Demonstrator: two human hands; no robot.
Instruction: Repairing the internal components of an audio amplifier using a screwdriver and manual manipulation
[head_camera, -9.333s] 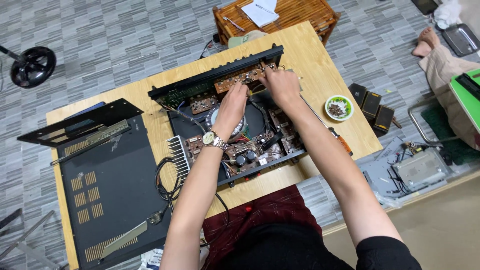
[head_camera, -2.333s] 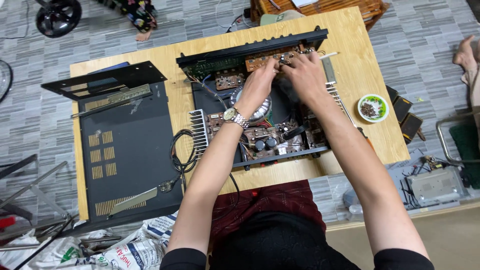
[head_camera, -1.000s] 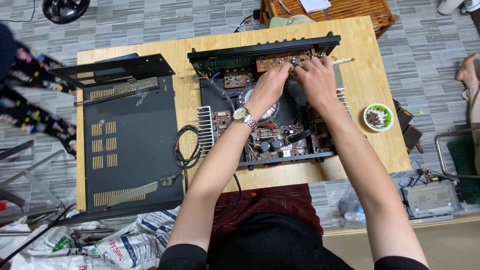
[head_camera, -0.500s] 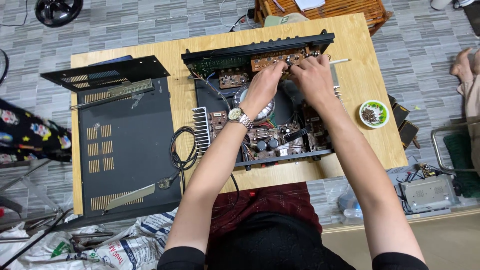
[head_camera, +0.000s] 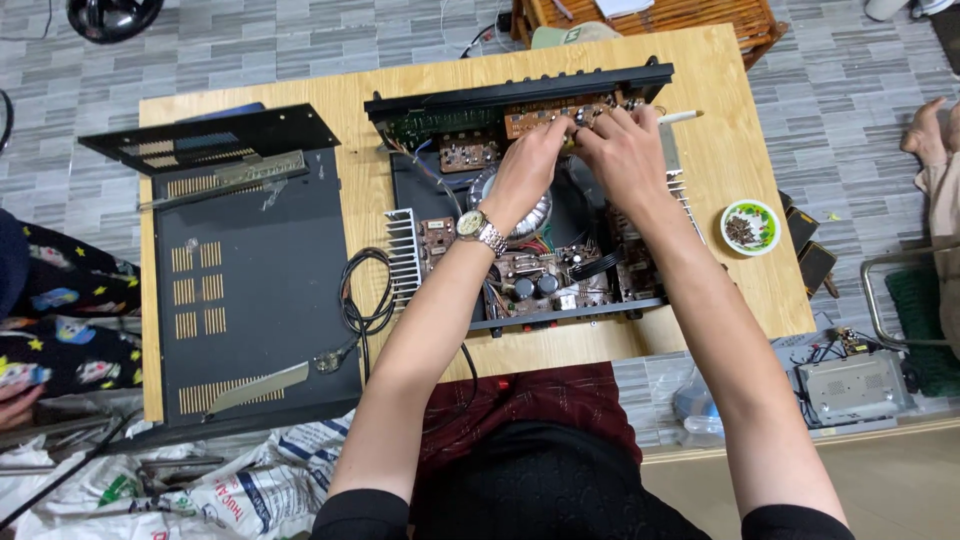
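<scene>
a light wooden table (head_camera: 740, 300) is seen from above, with a large black perforated metal cover (head_camera: 250, 300) laid flat on its left part. to the right of the cover, an opened amplifier chassis (head_camera: 530, 200) is set near the table's middle, its circuit boards, round transformer and finned heat sinks exposed. a coiled black cable (head_camera: 362, 300) is laid between cover and chassis. the left hand (head_camera: 530, 165), with a metal wristwatch (head_camera: 480, 230) worn at the wrist, and the right hand (head_camera: 625, 155) are brought together over the brown circuit board (head_camera: 545, 118) behind the front panel; the fingertips are bunched closely there, but whether anything is pinched cannot be told. a small green-rimmed dish (head_camera: 750, 226) of small parts is placed near the table's right edge.
</scene>
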